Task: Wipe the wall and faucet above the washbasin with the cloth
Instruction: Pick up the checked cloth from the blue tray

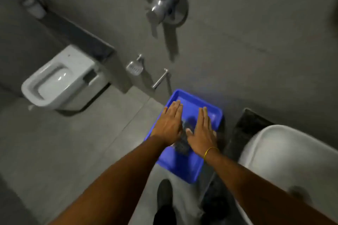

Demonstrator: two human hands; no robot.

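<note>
Head view: at lower centre, the left hand [169,124] and right hand [201,131] lie flat, fingers spread open, over a blue tray [182,168]. Between them a dark cloth [183,144] shows, mostly hidden and blurred. The washbasin [285,153] is cut off at lower right; the faucet [161,7] on the wall [256,32] is smeared at top centre.

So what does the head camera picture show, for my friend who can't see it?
A person's left hand and right hand are stretched out flat, fingers open, over a dark cloth lying in a blue tray on a bathroom floor. A white washbasin is at the right, a toilet at the left, and a metal faucet on the grey wall above.
</note>
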